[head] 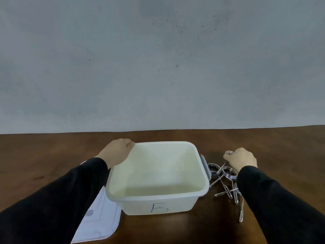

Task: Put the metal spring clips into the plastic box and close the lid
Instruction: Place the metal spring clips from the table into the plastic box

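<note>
Plainly, the brown wooden worktop [52,155] carries an empty cream plastic box [202,189], its far-left corner gripped by the left hand [117,152]; the white lid [102,221] lies left. The right hand [241,159] pinches one silver metal spring clip [229,153] from the tangled pile [226,182]; linked clips could drag and drop.

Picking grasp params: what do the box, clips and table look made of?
Box: translucent milky plastic with a smooth, slightly glossy finish; light passes through its walls.
Spring clips: bright polished metal wire, likely steel, with coiled rings and sharp glints.
Table: dark brown wood or wood-look veneer, semi-gloss; grain is faint, so I can't tell which.
</note>
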`<state>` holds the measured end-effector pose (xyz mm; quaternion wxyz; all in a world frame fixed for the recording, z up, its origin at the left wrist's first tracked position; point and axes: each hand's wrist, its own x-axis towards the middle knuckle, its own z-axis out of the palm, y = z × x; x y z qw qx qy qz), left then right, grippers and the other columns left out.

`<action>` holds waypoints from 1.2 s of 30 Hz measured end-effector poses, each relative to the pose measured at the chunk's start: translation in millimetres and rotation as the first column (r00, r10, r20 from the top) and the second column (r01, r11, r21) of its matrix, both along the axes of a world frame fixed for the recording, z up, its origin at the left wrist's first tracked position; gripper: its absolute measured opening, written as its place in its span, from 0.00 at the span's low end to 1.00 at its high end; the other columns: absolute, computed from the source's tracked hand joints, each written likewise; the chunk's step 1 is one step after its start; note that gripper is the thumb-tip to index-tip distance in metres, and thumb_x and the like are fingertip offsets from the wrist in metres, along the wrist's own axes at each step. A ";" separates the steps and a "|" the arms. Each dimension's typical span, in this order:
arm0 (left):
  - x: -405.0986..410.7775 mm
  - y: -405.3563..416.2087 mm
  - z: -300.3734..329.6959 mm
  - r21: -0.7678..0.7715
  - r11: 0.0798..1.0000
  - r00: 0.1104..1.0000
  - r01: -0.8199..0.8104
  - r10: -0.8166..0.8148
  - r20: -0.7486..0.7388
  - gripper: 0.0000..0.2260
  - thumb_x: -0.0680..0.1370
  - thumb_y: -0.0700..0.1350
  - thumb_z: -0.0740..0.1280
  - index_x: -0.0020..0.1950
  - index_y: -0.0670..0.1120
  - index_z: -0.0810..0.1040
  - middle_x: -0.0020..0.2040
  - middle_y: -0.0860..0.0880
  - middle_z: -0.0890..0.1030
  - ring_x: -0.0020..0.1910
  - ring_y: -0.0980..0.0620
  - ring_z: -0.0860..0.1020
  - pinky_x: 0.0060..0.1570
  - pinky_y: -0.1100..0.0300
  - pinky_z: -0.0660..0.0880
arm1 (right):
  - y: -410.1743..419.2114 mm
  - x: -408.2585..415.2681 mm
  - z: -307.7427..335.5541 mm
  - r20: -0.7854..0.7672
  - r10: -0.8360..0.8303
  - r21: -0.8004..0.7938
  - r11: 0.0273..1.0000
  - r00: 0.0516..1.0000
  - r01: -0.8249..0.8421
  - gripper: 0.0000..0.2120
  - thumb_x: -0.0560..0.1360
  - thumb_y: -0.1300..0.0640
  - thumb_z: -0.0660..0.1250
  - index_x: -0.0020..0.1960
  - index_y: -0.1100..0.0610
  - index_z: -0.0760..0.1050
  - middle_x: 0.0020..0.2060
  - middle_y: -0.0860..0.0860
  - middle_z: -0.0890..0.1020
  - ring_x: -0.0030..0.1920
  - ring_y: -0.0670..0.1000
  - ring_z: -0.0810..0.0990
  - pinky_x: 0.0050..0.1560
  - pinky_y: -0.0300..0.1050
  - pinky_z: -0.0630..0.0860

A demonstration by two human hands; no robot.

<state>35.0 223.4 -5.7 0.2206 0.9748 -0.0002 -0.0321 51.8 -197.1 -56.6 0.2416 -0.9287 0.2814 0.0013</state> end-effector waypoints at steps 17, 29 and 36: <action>3.4 17.7 -15.7 -0.530 0.842 0.994 -0.098 0.053 -0.100 0.23 0.80 0.56 0.63 0.54 0.36 0.81 0.45 0.43 0.80 0.42 0.49 0.74 0.42 0.56 0.69 | 276.4 -26.9 44.2 -0.210 0.780 -0.021 0.600 0.590 -0.800 0.14 0.69 0.48 0.67 0.33 0.58 0.74 0.28 0.51 0.76 0.30 0.53 0.74 0.30 0.43 0.68; -0.1 19.6 -15.9 -0.512 0.855 0.997 -0.076 0.055 -0.055 0.22 0.82 0.54 0.62 0.54 0.34 0.81 0.44 0.43 0.78 0.43 0.48 0.74 0.43 0.56 0.69 | 305.7 -15.6 2.1 -0.286 0.795 0.044 0.568 0.534 -0.822 0.12 0.73 0.49 0.71 0.39 0.55 0.74 0.30 0.51 0.79 0.31 0.54 0.76 0.32 0.43 0.70; 5.5 23.4 -22.5 -0.498 0.864 0.997 -0.074 0.067 -0.032 0.22 0.81 0.55 0.65 0.50 0.34 0.81 0.40 0.45 0.76 0.36 0.50 0.71 0.35 0.57 0.65 | 236.9 -25.3 87.6 0.292 0.612 -0.034 0.775 0.735 -0.632 0.19 0.78 0.43 0.63 0.40 0.57 0.80 0.33 0.55 0.84 0.33 0.56 0.82 0.35 0.47 0.79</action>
